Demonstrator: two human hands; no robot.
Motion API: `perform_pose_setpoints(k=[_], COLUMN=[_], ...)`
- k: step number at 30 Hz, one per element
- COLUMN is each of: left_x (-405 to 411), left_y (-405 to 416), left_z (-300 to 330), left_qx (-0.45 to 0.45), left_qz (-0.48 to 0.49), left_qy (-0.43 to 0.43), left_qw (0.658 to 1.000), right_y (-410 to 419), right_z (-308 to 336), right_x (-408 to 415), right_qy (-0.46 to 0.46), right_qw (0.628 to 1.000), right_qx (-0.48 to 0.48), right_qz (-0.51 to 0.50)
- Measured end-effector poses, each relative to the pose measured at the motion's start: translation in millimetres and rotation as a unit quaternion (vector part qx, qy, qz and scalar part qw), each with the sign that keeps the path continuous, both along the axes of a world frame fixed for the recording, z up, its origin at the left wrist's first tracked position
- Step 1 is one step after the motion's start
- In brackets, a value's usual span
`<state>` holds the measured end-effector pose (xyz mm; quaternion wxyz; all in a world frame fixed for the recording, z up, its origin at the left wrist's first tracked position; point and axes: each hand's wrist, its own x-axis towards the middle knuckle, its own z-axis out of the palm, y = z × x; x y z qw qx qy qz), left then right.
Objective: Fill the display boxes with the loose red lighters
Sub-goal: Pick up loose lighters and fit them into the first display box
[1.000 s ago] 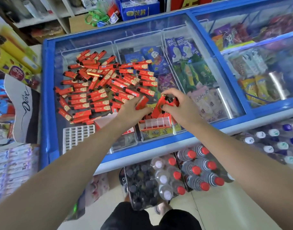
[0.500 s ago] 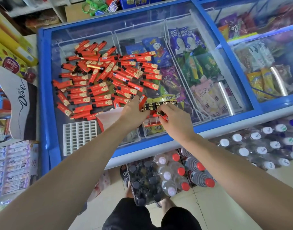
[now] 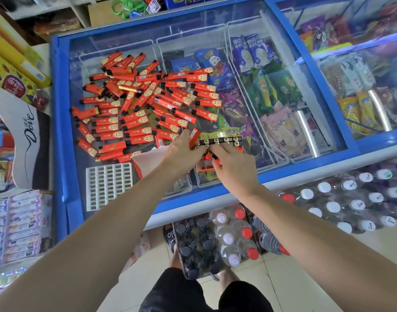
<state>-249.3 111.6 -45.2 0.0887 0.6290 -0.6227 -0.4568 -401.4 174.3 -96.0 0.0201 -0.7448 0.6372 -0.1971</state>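
- Dozens of loose red lighters lie scattered on the glass lid of the blue chest freezer, toward ten o'clock from our hands.
- A row of lighters stands upright in the red display box at the lid's near edge, black tops with gold rings facing up.
- Our left hand has its fingers curled against the nine o'clock end of that row; beside it a single red lighter stands tilted.
- Our right hand sits at six o'clock of the row, fingertips pressed on the lighters; we cannot tell whether it pinches one.
- A white grid tray lies at nine o'clock of the box, a white card flap between them.
- Bottled drinks stand on the floor at six o'clock.
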Motion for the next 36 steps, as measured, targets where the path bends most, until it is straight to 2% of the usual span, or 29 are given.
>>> perform_pose_setpoints(k=[13,17,21,24,26,27,29,30,34,36], left_x=[-0.6,-0.6,0.6,6.2,12.0,15.2,21.5,24.5,34.2,37.4], left_y=[-0.2,0.0,-1.1,-0.6,-1.1,-1.5,-2.7,-2.8,0.3,3.3], left_z=[-4.0,-4.4,-3.0,-1.0,-0.8,-1.2,-2.5,-3.6,-2.6,-2.0], left_qx=[-0.027,-0.034,-0.049,-0.073,-0.097,-0.109,-0.127,-0.14,-0.175,-0.176], left_qz=[-0.031,-0.033,-0.056,-0.095,-0.138,-0.162,-0.198,-0.208,-0.192,-0.175], left_qy=[-0.045,-0.051,-0.067,-0.083,-0.105,-0.118,-0.137,-0.138,-0.136,-0.161], left_qw=[0.998,0.998,0.995,0.989,0.98,0.974,0.962,0.958,0.956,0.955], right_y=[5.5,6.5,8.8,9.0,8.1,6.9,5.1,4.3,3.4,4.9], right_z=[1.9,-1.6,-1.2,8.1,16.2,22.0,34.3,39.5,46.3,44.0], right_x=[0.2,-4.6,-3.5,-3.1,-2.6,-2.0,-1.1,-1.5,-5.7,-9.0], right_qy=[0.066,0.007,-0.008,-0.12,-0.261,-0.347,-0.508,-0.557,-0.662,-0.676], right_qw=[0.997,1.0,1.0,0.991,0.956,0.92,0.821,0.777,0.656,0.644], right_qx=[-0.024,-0.003,0.024,0.054,0.107,0.138,0.192,0.215,0.273,0.268], right_qz=[-0.019,-0.011,0.014,-0.026,-0.083,-0.116,-0.177,-0.199,-0.238,-0.238])
